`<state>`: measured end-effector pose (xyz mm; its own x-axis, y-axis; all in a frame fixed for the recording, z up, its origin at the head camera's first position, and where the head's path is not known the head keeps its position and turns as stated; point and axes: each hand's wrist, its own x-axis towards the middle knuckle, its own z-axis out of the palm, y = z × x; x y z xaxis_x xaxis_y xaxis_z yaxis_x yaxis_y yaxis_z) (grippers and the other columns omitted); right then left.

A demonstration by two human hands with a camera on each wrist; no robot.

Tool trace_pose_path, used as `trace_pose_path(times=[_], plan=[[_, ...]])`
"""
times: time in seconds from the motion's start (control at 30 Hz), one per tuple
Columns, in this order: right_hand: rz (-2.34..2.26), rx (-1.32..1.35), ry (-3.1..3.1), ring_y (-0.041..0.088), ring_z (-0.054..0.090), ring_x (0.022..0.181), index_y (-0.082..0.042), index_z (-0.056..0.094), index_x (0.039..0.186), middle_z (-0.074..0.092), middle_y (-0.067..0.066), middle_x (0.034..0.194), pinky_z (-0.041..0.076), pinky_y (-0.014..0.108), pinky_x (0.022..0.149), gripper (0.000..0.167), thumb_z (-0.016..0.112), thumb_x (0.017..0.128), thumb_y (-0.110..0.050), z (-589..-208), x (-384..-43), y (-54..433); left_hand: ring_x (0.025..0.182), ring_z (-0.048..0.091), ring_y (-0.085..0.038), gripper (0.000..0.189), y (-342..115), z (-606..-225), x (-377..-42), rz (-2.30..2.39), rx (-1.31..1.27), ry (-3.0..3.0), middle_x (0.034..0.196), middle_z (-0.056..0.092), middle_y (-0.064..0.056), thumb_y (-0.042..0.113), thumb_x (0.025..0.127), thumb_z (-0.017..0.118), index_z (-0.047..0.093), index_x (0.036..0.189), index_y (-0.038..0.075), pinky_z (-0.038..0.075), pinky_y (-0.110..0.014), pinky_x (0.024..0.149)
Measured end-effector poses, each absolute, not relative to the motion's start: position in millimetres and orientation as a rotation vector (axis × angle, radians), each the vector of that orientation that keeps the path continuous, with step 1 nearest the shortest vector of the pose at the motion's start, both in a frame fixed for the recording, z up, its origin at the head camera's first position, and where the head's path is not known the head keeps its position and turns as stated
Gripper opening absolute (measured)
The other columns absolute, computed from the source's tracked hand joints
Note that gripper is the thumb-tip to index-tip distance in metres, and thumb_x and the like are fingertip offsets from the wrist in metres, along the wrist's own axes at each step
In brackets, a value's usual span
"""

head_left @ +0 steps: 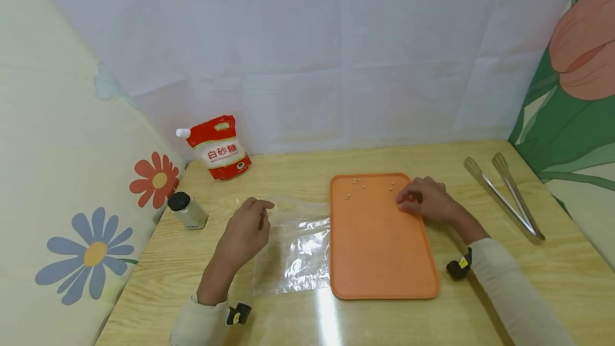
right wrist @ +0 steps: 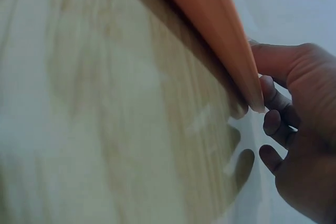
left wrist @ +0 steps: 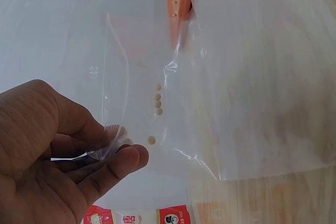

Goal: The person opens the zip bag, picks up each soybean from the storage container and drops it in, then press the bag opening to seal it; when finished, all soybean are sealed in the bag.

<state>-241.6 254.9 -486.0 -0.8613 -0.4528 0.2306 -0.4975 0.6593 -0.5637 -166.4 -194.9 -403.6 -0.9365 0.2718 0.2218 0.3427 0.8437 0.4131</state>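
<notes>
A clear zip-lock bag (head_left: 307,255) lies left of the orange tray (head_left: 381,250). My left hand (head_left: 245,231) pinches the bag's zip edge between thumb and fingers, which shows close up in the left wrist view. Several small round pale balls (left wrist: 158,104) show through the plastic near those fingertips. More pale balls (head_left: 363,187) lie scattered at the tray's far end. My right hand (head_left: 427,199) reaches over the tray's far right side, its thumb and fingers bent together and pointing down close over the surface. I cannot tell whether a ball is between them.
A red and white sugar pouch (head_left: 221,148) with a white cap stands at the back left. Nearer stands a small jar (head_left: 188,211) with a black lid. Metal tongs (head_left: 509,196) lie open on the right of the wooden table (head_left: 288,324). A white cloth (head_left: 288,57) hangs behind.
</notes>
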Motion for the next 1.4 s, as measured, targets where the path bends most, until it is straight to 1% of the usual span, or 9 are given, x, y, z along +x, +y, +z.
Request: trace_pose_path(times=[0.2, 0.33, 0.5, 0.77, 0.93, 1.0, 1.13, 1.23, 1.4], plan=[[0.997, 0.855, -2.74, 0.015, 0.042, 0.084, -0.027, 0.075, 0.099, 0.059, -0.009, 0.094, 0.022, 0.043, 0.079, 0.011, 0.079, 0.088, -0.026, -487, -241, 260, 0.078, 0.054, -0.019, 0.024, -195, -403, -166, -0.671, -0.477, -2.864, 0.099, 0.059, -0.01, -0.001, 0.095, 0.058, 0.065, 0.118, -0.003, 0.05, -0.035, 0.067], [0.986, 0.869, -2.746, 0.014, 0.041, 0.083, -0.028, 0.075, 0.098, 0.059, -0.009, 0.094, 0.021, 0.045, 0.08, 0.009, 0.078, 0.089, -0.027, -488, -241, 259, 0.078, 0.054, -0.019, 0.025, -196, -403, -166, -0.682, -0.477, -2.869, 0.1, 0.059, -0.01, -0.001, 0.095, 0.058, 0.065, 0.118, -0.004, 0.049, -0.035, 0.067], [0.933, 0.854, -2.742, 0.013, 0.04, 0.082, -0.028, 0.075, 0.097, 0.06, -0.01, 0.094, 0.021, 0.045, 0.079, 0.008, 0.077, 0.089, -0.028, -487, -239, 256, 0.078, 0.054, -0.019, 0.026, -196, -404, -166, -0.68, -0.475, -2.873, 0.1, 0.059, -0.011, -0.001, 0.095, 0.057, 0.064, 0.119, -0.004, 0.049, -0.034, 0.067], [0.862, 0.846, -2.741, 0.013, 0.039, 0.079, -0.026, 0.075, 0.095, 0.061, -0.011, 0.09, 0.021, 0.044, 0.078, 0.008, 0.079, 0.088, -0.028, -483, -239, 253, 0.077, 0.053, -0.019, 0.025, -195, -404, -167, -0.684, -0.463, -2.876, 0.099, 0.059, -0.01, 0.0, 0.095, 0.058, 0.065, 0.119, -0.004, 0.05, -0.034, 0.067], [0.844, 0.862, -2.752, 0.014, 0.04, 0.08, -0.026, 0.074, 0.093, 0.061, -0.012, 0.089, 0.022, 0.043, 0.078, 0.007, 0.078, 0.088, -0.029, -481, -241, 249, 0.078, 0.054, -0.019, 0.025, -193, -405, -167, -0.691, -0.464, -2.874, 0.1, 0.059, -0.01, -0.001, 0.095, 0.058, 0.065, 0.119, -0.004, 0.05, -0.035, 0.068], [0.851, 0.861, -2.759, 0.014, 0.041, 0.081, -0.026, 0.073, 0.094, 0.061, -0.013, 0.09, 0.022, 0.043, 0.079, 0.008, 0.077, 0.089, -0.03, -479, -241, 248, 0.078, 0.054, -0.019, 0.025, -193, -405, -166, -0.691, -0.47, -2.868, 0.1, 0.059, -0.011, -0.001, 0.095, 0.058, 0.065, 0.119, -0.004, 0.05, -0.035, 0.068], [0.882, 0.864, -2.753, 0.014, 0.042, 0.084, -0.026, 0.073, 0.098, 0.061, -0.014, 0.092, 0.021, 0.044, 0.081, 0.008, 0.075, 0.091, -0.03, -472, -242, 242, 0.079, 0.055, -0.019, 0.025, -192, -405, -167, -0.689, -0.482, -2.86, 0.102, 0.06, -0.011, 0.001, 0.095, 0.057, 0.065, 0.119, -0.003, 0.05, -0.035, 0.069], [0.897, 0.888, -2.734, 0.014, 0.04, 0.084, -0.026, 0.073, 0.098, 0.059, -0.014, 0.089, 0.02, 0.045, 0.081, 0.006, 0.073, 0.094, -0.03, -463, -244, 233, 0.078, 0.054, -0.018, 0.025, -191, -405, -168, -0.687, -0.49, -2.852, 0.101, 0.06, -0.011, 0.0, 0.096, 0.056, 0.065, 0.118, -0.004, 0.05, -0.035, 0.068], [0.913, 0.958, -2.672, 0.022, 0.041, 0.083, -0.025, 0.072, 0.094, 0.053, -0.012, 0.083, 0.019, 0.047, 0.081, 0.006, 0.071, 0.095, -0.031, -443, -246, 209, 0.075, 0.053, -0.018, 0.025, -190, -407, -169, -0.692, -0.502, -2.84, 0.097, 0.059, -0.01, -0.002, 0.095, 0.056, 0.065, 0.118, -0.005, 0.048, -0.034, 0.066]])
